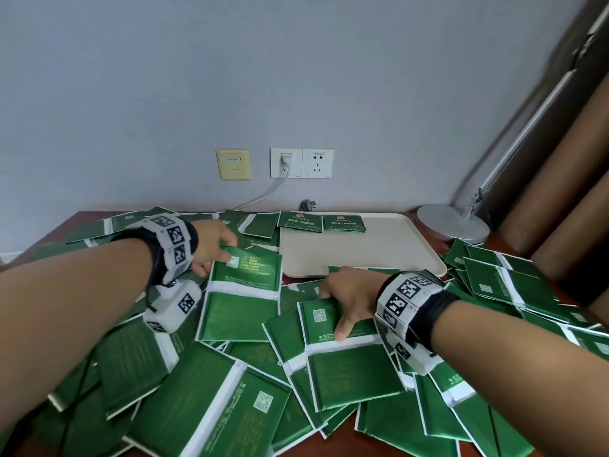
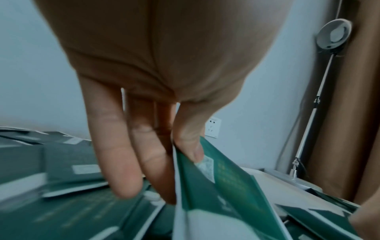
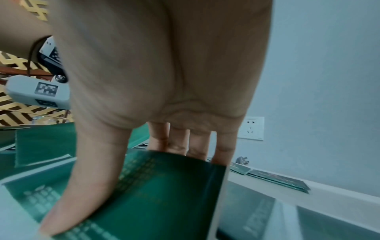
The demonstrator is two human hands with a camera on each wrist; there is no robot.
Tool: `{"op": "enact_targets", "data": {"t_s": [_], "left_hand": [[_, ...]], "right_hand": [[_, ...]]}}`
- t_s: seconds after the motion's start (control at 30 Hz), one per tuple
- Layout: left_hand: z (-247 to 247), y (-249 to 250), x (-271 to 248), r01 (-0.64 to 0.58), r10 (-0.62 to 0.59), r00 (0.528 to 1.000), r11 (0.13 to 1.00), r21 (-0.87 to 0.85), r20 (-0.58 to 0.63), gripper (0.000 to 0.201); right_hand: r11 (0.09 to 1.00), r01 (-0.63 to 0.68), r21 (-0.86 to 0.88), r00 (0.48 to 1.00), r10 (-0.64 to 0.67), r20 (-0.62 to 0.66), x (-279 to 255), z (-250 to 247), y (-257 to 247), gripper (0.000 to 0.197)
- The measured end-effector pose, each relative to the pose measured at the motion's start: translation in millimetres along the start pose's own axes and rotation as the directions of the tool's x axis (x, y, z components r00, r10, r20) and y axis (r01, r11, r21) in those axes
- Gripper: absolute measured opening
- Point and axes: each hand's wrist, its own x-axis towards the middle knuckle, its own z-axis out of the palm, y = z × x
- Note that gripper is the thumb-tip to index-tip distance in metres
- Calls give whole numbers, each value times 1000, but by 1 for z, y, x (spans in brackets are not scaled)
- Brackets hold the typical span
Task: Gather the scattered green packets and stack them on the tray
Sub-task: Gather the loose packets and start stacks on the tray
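- Grey wall point(image 1: 296, 77) fills the upper frame, with a yellowed wall plate point(image 1: 233, 164) and a double socket point(image 1: 301, 162) at centre; below it a dark wooden table point(image 1: 342, 433) lies under scattered green packets point(image 1: 204, 410).
- Cream tray point(image 1: 362, 255) sits at centre right against the wall, holding two short packet stacks point(image 1: 321, 222) side by side along its far edge; most of its surface is bare.
- Lamp base point(image 1: 453, 225) and a brown curtain point(image 1: 560, 192) occupy the right edge.
- Left hand point(image 1: 211, 245), centre left, pinches the top edge of a lifted packet point(image 1: 244, 295) between thumb and fingers; the left wrist view shows the thumb point(image 2: 191, 146) on the printed face, the other fingers behind it and loosely spread.
- Right hand point(image 1: 349, 298), centre right, grips a second packet point(image 1: 342, 354) lying on the heap: thumb point(image 3: 82, 186) on top, fingers curled over its far edge.
- Step in hand, as judged: pick-up, one packet per hand; the task is at an early stage, as most packets remain off the tray.
- Next move likely calls for lifting the right packet free of its neighbours, then carrying both to the stacks and squaring the edges.
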Motion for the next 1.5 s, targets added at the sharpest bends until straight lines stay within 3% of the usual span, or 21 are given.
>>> {"op": "enact_targets", "data": {"t_s": [0.27,0.33,0.43,0.6,0.77,0.97,1.17,1.27,1.5], "left_hand": [[-8,-45,-35,-19,7,999,964,265,47,11],[-8,-51,-43,-59,67,998,931,360,-9,18],[-10,-60,-50,-130,182,976,925,357,-117,11],[-8,-65,-60,-195,304,925,894,403,-227,18],[8,-67,-67,-247,295,956,819,518,-11,36],[23,-78,-71,-397,357,915,709,583,190,58],[29,-83,-74,-412,368,903,603,683,220,83],[33,-83,-74,-384,360,913,608,695,189,77],[36,-74,-77,-319,315,942,723,613,118,36]], "right_hand": [[995,73,-68,981,-84,-176,28,-6,-40,51],[995,55,-88,971,-73,-229,35,-7,-45,46],[991,3,-134,951,-45,-307,41,-9,-48,37],[973,-62,-223,921,-30,-387,34,-13,-54,21],[969,4,-246,963,-70,-259,27,0,-66,36],[950,58,-306,980,-113,-166,23,15,-82,49],[929,31,-369,986,-88,-139,22,16,-92,34],[923,19,-386,989,-73,-127,24,16,-96,25],[917,20,-399,985,-87,-150,28,12,-101,19]]}}
